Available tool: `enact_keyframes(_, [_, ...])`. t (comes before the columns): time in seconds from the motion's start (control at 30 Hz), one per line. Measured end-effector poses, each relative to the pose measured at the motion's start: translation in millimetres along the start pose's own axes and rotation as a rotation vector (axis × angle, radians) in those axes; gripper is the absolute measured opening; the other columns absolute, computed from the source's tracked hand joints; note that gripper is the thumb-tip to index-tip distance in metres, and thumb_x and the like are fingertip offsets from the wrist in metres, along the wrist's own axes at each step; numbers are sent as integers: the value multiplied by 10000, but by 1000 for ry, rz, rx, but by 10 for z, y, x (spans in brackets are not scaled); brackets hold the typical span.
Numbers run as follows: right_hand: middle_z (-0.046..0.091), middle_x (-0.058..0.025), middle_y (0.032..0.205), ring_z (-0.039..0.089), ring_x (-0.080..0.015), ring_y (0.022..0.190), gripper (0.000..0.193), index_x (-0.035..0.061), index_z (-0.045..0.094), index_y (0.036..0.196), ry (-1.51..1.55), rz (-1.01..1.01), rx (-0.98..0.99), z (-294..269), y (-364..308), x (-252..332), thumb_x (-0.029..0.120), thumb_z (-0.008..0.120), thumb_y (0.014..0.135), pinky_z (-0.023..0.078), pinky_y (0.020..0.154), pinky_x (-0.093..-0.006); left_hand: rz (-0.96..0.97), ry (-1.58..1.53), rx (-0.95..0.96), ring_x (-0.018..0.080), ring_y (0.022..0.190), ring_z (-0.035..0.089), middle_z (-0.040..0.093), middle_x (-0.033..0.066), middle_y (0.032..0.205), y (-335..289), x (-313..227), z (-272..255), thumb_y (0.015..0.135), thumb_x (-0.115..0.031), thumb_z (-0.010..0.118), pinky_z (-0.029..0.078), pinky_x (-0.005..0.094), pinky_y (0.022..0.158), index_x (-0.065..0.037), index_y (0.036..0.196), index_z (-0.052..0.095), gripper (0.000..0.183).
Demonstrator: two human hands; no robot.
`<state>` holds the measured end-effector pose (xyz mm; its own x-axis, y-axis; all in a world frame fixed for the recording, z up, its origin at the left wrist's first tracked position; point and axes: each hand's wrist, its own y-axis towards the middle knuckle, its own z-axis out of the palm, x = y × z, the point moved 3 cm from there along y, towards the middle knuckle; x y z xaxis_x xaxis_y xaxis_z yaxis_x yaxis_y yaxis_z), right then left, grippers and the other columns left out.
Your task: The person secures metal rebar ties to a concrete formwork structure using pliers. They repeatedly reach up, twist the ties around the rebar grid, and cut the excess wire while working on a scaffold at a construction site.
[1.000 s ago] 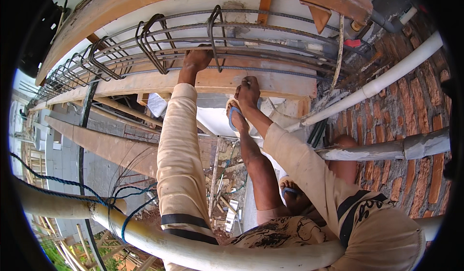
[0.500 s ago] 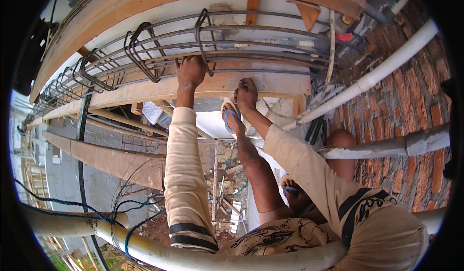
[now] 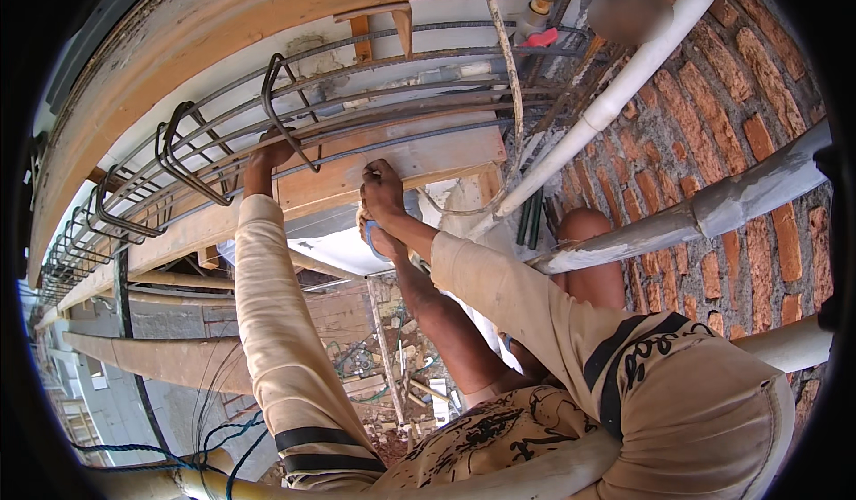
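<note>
A long cage of steel rebar with bent stirrups runs above a timber formwork board. My left hand reaches in among the lower bars, just left of a dark stirrup. Its fingers curl at a bar and are partly hidden by the steel. Over the board's lower edge, my right hand is closed, thumb and fingers pressed together. Whatever it may pinch is too small to make out. Right below it, my sandalled foot is braced near the board.
A rough brick wall rises on the right, crossed by a white pipe and a grey pipe. A pole passes close before my body. Blue rope hangs lower left. Rubble lies far below.
The view has swung to the right, so the cage and board sit further left. My left hand has gone from atop the lower bars to in among them. My right hand stays closed by the board.
</note>
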<state>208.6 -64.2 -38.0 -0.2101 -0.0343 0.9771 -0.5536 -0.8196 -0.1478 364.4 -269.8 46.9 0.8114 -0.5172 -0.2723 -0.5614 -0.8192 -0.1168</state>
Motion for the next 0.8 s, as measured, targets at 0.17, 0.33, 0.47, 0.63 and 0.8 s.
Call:
enact_keyframes(0.17, [505,-19,602,439,-100,462,41,99,550,962,-64,52,-10,-21,21,-22,112,551,1001,362,402,-290,-5,18,-128,416,1034,671,712,218,1081,112,126,80,865,-398,660,540,497,861,-81,1015,755,363])
enact_keyframes(0.33, [509,-21,592,450,-106,458,34,100,554,970,-16,3,41,3,-22,59,104,541,1001,371,408,-286,-61,-53,-217,409,979,694,731,193,1032,92,162,118,825,-396,715,562,499,816,-100,964,769,332])
enact_keyframes(0.47, [518,-31,592,466,-120,461,33,92,552,970,21,111,34,-12,-66,170,95,538,1000,386,414,-303,-199,-45,-180,363,1071,677,725,161,1118,-7,0,44,849,-333,697,507,485,946,-137,1004,767,260])
enact_keyframes(0.63, [520,-28,590,482,-112,473,43,65,565,958,80,92,62,-13,-82,237,87,543,989,389,411,-311,-194,168,-387,275,1205,603,711,105,1156,-225,-219,-19,864,-261,670,294,505,1126,-219,1042,755,202])
enact_keyframes(0.8, [519,-27,613,470,-125,473,41,84,569,933,75,60,61,-23,21,18,66,558,968,377,418,-307,-202,156,-499,311,1193,596,706,96,1138,-233,-56,125,855,-277,664,364,529,1079,-221,1045,735,210])
